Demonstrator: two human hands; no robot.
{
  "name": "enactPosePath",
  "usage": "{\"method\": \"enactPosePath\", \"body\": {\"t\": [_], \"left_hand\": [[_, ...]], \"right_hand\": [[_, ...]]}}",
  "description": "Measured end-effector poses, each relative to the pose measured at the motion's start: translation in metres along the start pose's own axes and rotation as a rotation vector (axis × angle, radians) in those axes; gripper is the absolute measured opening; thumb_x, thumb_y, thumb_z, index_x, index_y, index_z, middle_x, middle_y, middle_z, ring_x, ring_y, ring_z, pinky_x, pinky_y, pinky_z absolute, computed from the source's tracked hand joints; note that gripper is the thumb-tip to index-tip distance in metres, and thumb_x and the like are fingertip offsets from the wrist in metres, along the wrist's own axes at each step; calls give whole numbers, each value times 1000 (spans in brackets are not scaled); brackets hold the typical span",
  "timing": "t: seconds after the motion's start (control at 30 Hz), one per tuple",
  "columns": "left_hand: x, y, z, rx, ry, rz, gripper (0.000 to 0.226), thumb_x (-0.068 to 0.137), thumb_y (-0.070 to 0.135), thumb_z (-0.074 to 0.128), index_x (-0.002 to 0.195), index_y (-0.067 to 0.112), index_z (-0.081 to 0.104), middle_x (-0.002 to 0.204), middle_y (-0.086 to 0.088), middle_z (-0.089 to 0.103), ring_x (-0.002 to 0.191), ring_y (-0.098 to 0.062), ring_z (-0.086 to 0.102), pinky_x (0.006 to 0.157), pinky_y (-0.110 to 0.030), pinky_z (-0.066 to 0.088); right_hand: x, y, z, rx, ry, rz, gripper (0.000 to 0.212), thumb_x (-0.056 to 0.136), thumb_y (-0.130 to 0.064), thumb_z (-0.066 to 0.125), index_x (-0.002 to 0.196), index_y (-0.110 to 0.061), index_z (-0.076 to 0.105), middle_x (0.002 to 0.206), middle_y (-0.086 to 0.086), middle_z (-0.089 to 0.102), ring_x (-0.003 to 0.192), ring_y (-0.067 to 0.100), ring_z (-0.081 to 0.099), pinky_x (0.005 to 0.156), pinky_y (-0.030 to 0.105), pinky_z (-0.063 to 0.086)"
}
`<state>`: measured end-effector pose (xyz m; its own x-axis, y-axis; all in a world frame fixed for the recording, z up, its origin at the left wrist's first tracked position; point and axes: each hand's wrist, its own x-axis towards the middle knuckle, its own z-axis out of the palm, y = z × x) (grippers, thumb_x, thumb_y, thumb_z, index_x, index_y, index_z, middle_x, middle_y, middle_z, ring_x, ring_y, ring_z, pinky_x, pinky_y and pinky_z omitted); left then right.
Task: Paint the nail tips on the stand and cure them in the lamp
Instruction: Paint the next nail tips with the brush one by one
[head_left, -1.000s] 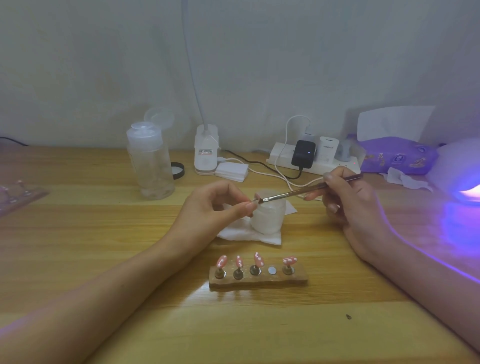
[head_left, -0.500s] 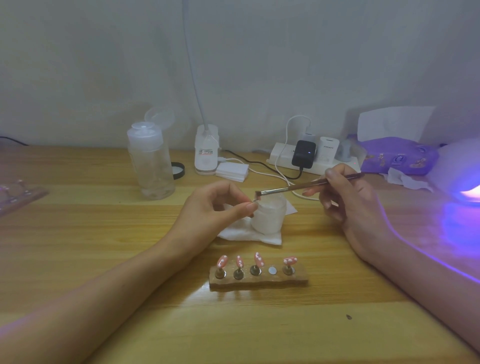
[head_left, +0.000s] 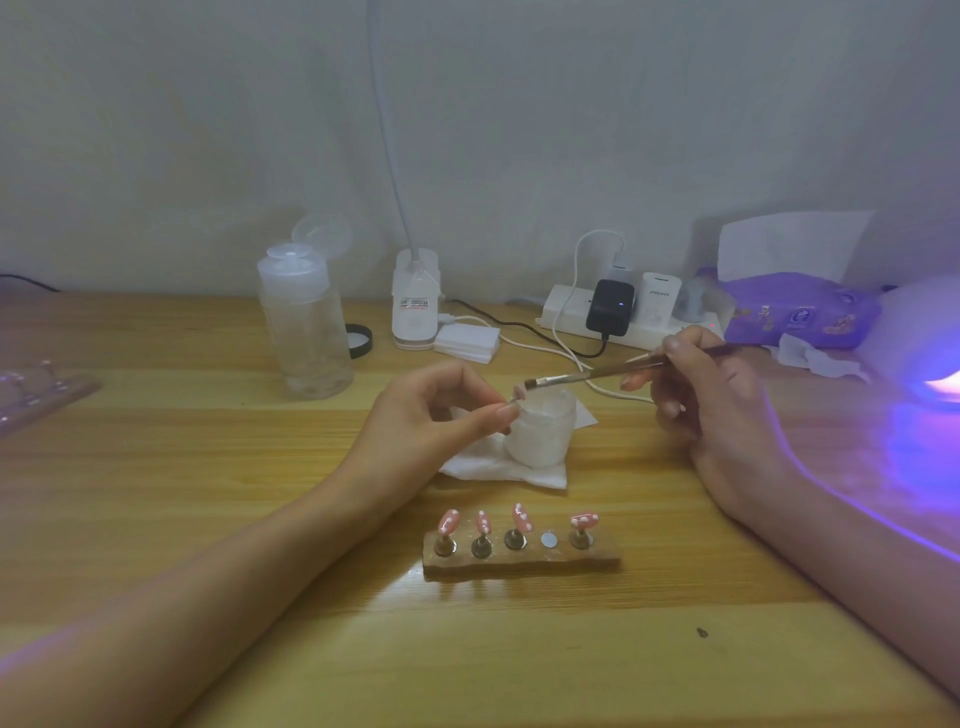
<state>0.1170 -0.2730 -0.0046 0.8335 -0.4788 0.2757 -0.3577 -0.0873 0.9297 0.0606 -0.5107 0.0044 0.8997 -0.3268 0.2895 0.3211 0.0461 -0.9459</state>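
A wooden stand (head_left: 522, 561) lies near me with several pink, white-dotted nail tips (head_left: 449, 521) on pegs; one magnet spot (head_left: 548, 540) is bare. My left hand (head_left: 431, 421) pinches a small peg with a pink nail tip (head_left: 518, 392) above a white jar (head_left: 543, 428). My right hand (head_left: 706, 400) grips a thin brush (head_left: 597, 373), its bristles just above and right of the held tip. The curing lamp (head_left: 919, 348) glows purple at the far right.
The jar stands on a white tissue (head_left: 498, 465). Behind are a clear pump bottle (head_left: 306, 322), a black lid (head_left: 359, 341), a white lamp base (head_left: 415, 299), a power strip (head_left: 623, 312) with cables, and a purple wipes pack (head_left: 800, 309). Another stand (head_left: 36, 387) sits at left.
The brush has lifted off the held nail tip and drawn slightly up and right. My left hand has stayed in place with the tip.
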Motion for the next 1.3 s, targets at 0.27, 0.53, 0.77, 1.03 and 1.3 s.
{"method": "enactPosePath", "body": {"t": [0.27, 0.53, 0.77, 1.03, 1.3], "left_hand": [[1, -1, 0, 1, 10, 0, 20, 75, 38, 75, 79, 19, 70, 88, 3, 76, 84, -11, 69, 75, -24, 51], [1, -2, -1, 15, 5, 8, 17, 78, 35, 76, 80, 19, 70, 88, 3, 75, 84, -13, 68, 74, -22, 52], [0, -4, -2, 34, 7, 41, 11, 83, 28, 76, 80, 19, 70, 86, 4, 74, 77, -6, 65, 68, -17, 49], [1, -4, -2, 91, 18, 98, 11, 88, 23, 75, 79, 21, 69, 85, 8, 71, 61, 3, 54, 59, -12, 42], [1, -4, -1, 177, 39, 187, 15, 90, 19, 72, 78, 25, 66, 83, 13, 67, 48, -4, 37, 50, -11, 32]], "right_hand": [[0, 1, 1, -41, -4, 2, 32, 103, -17, 46, 72, -24, 53, 71, 6, 72, 48, 6, 43, 40, 13, 30], [0, 1, 3, -59, 1, 14, 38, 103, -18, 47, 67, -27, 56, 73, 7, 73, 47, 5, 44, 39, 13, 29], [-2, -1, 4, -55, -32, 1, 33, 102, -27, 51, 70, -29, 59, 77, 8, 74, 47, 6, 41, 41, 12, 30], [-2, -3, 3, -1, -34, -8, 36, 102, -25, 50, 68, -30, 59, 75, 7, 74, 47, 7, 39, 43, 14, 29], [-1, -3, 2, 34, -37, -7, 30, 97, -35, 56, 67, -30, 59, 73, 6, 73, 46, 6, 37, 43, 15, 29]]}}
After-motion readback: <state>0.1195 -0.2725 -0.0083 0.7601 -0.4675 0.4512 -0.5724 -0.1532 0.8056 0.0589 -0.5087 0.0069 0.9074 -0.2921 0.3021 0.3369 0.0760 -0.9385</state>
